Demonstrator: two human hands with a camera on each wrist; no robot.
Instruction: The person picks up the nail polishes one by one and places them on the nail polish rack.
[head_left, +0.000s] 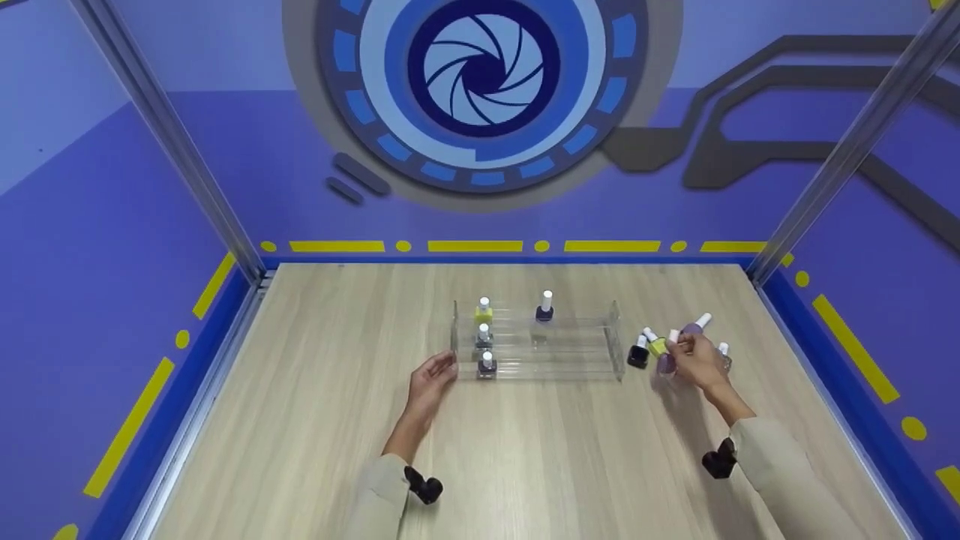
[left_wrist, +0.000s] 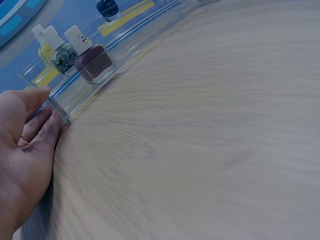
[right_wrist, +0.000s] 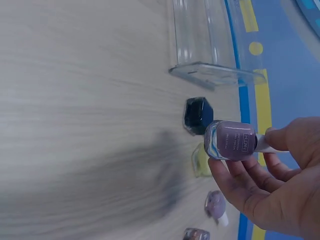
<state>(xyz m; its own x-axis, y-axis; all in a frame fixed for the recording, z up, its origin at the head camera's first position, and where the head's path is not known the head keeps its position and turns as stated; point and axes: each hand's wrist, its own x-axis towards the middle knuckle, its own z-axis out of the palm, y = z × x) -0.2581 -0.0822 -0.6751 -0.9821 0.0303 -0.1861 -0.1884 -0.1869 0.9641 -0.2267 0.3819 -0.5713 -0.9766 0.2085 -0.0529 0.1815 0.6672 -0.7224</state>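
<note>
My right hand (head_left: 697, 361) pinches a mauve nail polish bottle (right_wrist: 232, 141) by its white cap and glass, lifted over the tabletop. Around that hand lie a black bottle (head_left: 638, 355), a yellow bottle (head_left: 657, 346), a light purple bottle (head_left: 692, 328) and a glittery bottle (head_left: 724, 355). With relaxed fingers, my left hand (head_left: 433, 382) touches the left end panel of a clear stepped rack (head_left: 616, 345). Its left side bears a yellow bottle (head_left: 484, 312), a dark-flecked bottle (left_wrist: 64, 58) and a dark brownish bottle (left_wrist: 95, 64); a dark purple bottle (head_left: 544, 311) stands on the back tier.
The wooden tabletop (head_left: 315, 337) carries everything. A blue printed wall (head_left: 225, 165) closes off the back, with metal posts (head_left: 832, 161) at the corners. Black wrist devices (head_left: 424, 486) sit at both sleeves.
</note>
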